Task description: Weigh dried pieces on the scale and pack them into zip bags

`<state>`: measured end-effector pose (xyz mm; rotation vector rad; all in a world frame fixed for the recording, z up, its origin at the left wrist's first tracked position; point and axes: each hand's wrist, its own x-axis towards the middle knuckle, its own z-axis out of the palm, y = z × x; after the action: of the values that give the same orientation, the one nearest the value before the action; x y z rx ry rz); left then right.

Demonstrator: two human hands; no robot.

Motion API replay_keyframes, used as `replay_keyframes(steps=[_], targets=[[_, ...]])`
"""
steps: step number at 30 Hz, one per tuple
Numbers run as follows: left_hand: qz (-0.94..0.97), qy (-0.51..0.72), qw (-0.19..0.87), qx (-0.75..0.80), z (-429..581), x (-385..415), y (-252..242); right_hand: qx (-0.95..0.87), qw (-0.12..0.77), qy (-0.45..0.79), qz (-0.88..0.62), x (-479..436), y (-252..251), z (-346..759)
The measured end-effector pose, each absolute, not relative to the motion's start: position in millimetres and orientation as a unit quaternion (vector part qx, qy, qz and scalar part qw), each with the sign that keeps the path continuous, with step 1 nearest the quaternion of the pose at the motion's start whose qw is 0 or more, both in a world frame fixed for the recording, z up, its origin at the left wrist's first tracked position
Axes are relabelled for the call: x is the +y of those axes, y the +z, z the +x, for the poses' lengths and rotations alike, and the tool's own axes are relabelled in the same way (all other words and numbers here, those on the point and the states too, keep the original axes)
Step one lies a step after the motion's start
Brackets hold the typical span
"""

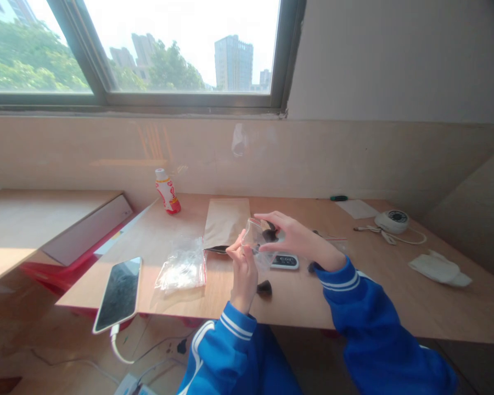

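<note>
My left hand (243, 266) pinches a clear zip bag (253, 233) by its left side. My right hand (290, 236) curves around the bag's right side, thumb and forefinger apart. A small black piece (269, 235) shows within its fingers; whether it lies inside the bag I cannot tell. Below the hands, a black flared piece (264, 288) rests on the table. A white device with a dark digital display (285, 261) lies behind the bag, partly covered. Left of my left hand is a dark pointed item (217, 249), its other end hidden.
Clear zip bags (184, 269) lie to the left. A phone (118, 293) with a cable overhangs the table's front edge. A bottle (168, 192) and a brown paper sheet (226, 219) are farther back. A white dome camera (392, 221) and white tissue (439, 269) lie right.
</note>
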<state>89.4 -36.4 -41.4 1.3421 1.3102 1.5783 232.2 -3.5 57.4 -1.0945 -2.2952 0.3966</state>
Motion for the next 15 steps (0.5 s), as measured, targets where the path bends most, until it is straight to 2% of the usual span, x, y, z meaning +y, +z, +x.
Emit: replay_keyframes(steps=[6, 9, 12, 13, 15], targets=[[0.45, 0.642, 0.349, 0.514, 95, -42, -39, -0.857, 0.286, 0.16, -0.398, -8, 50, 225], [0.438, 0.657, 0.348, 0.506, 96, -43, -39, -0.814, 0.377, 0.185, -0.401, 6, 38, 235], [0.435, 0.663, 0.33, 0.512, 94, -42, -37, -0.732, 0.461, 0.179, -0.468, 37, 7, 245], [0.434, 0.663, 0.325, 0.515, 93, -42, -37, -0.729, 0.436, 0.17, -0.5, 48, -7, 246], [0.433, 0.663, 0.313, 0.525, 92, -42, -38, -0.748, 0.33, 0.15, -0.556, 65, -35, 244]])
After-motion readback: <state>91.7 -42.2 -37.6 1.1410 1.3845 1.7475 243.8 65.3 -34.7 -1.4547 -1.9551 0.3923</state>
